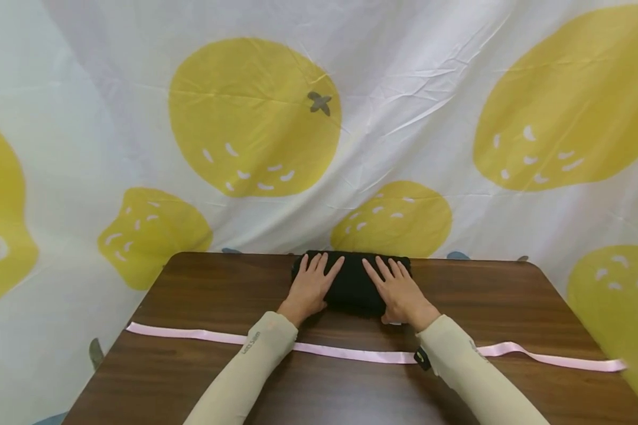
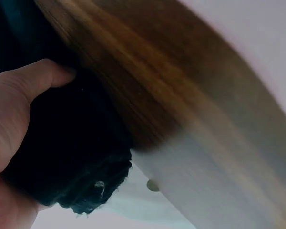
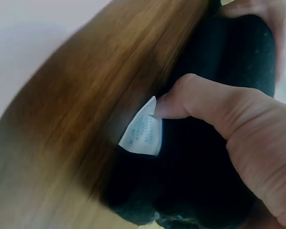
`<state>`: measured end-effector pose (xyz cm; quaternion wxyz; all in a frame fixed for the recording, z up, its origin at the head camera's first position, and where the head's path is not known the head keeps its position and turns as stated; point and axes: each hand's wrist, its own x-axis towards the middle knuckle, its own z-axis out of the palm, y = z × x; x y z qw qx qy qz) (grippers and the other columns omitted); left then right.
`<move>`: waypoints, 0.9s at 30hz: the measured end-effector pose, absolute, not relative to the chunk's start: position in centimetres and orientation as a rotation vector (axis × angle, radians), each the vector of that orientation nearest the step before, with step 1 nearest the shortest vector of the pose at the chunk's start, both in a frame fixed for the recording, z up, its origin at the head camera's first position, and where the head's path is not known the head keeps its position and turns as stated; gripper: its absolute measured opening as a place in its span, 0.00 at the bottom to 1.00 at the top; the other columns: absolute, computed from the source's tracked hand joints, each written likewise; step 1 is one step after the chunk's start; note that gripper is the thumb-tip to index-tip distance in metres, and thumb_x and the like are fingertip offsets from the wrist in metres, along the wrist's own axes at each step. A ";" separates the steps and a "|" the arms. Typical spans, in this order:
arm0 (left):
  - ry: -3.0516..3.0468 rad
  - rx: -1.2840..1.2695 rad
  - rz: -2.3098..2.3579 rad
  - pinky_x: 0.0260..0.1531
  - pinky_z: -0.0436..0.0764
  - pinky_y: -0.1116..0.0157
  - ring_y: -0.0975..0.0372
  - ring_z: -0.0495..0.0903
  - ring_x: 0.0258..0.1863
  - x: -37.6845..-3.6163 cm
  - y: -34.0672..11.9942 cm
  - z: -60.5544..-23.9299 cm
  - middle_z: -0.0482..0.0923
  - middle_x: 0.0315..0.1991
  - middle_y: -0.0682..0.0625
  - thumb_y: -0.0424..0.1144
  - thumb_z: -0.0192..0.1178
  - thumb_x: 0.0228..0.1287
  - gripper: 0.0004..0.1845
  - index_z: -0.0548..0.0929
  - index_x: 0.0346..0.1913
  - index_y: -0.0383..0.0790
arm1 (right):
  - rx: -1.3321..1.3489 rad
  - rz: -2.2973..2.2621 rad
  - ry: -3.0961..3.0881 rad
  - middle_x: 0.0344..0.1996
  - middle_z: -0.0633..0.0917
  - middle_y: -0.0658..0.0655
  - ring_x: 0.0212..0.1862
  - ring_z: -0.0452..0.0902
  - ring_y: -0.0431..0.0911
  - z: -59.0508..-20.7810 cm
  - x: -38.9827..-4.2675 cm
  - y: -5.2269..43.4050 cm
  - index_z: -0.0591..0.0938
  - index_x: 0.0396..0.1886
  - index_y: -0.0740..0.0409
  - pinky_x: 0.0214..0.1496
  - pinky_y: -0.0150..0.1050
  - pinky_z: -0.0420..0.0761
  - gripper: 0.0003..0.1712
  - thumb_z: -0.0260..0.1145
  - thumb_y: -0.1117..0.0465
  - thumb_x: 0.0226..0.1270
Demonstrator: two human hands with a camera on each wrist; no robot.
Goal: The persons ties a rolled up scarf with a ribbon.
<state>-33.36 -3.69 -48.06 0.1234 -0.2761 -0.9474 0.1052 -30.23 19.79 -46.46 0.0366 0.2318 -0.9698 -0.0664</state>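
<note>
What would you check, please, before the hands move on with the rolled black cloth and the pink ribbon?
1. Both hands on the roll: left hand and right hand lie flat on the black cloth roll: ok.
2. Roll tight at its ends: cannot tell.
3. White label tucked in: sticks out by the right thumb: not ok.
4. Pink ribbon laid flat across the table: ok.
5. Ribbon under the roll: it lies nearer the person, apart from it: not ok.

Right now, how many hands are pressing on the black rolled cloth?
2: the left hand lies flat on the black rolled cloth toward its left end; the right hand lies flat toward its right end.
</note>
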 end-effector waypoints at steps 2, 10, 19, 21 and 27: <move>-2.765 -0.797 0.319 0.72 0.56 0.47 0.49 0.59 0.73 -33.4 -3.6 -48.1 0.58 0.75 0.40 0.59 0.77 0.46 0.65 0.43 0.80 0.52 | 0.726 -0.204 -2.966 0.76 0.55 0.68 0.73 0.55 0.68 -46.6 -30.5 19.9 0.43 0.81 0.54 0.74 0.59 0.55 0.80 0.85 0.41 0.36; -2.778 -0.794 0.297 0.71 0.59 0.47 0.49 0.64 0.71 -33.8 -3.1 -48.2 0.63 0.72 0.40 0.56 0.77 0.47 0.62 0.47 0.79 0.50 | 0.776 -0.221 -2.901 0.73 0.61 0.70 0.68 0.66 0.66 -46.8 -31.3 20.6 0.45 0.80 0.56 0.69 0.58 0.66 0.77 0.86 0.46 0.37; -2.733 -0.792 0.362 0.67 0.66 0.48 0.51 0.72 0.63 -33.9 -3.0 -47.9 0.74 0.62 0.44 0.56 0.77 0.48 0.56 0.55 0.77 0.49 | 0.850 -0.157 -2.735 0.67 0.70 0.72 0.59 0.76 0.64 -47.5 -31.6 20.8 0.53 0.79 0.58 0.61 0.57 0.74 0.72 0.86 0.54 0.36; -2.725 -0.791 0.364 0.66 0.68 0.49 0.52 0.73 0.62 -34.0 -2.9 -47.9 0.75 0.60 0.44 0.55 0.76 0.49 0.54 0.56 0.76 0.49 | 0.849 -0.143 -2.724 0.67 0.71 0.71 0.59 0.76 0.64 -47.4 -31.6 20.7 0.54 0.78 0.58 0.60 0.56 0.75 0.71 0.87 0.55 0.36; -2.701 -0.809 0.355 0.62 0.72 0.51 0.52 0.77 0.56 -34.4 -2.8 -47.6 0.79 0.55 0.44 0.52 0.75 0.51 0.50 0.59 0.73 0.47 | 0.828 -0.131 -2.728 0.67 0.71 0.71 0.58 0.77 0.63 -47.3 -31.7 20.7 0.53 0.79 0.57 0.59 0.56 0.76 0.71 0.86 0.54 0.38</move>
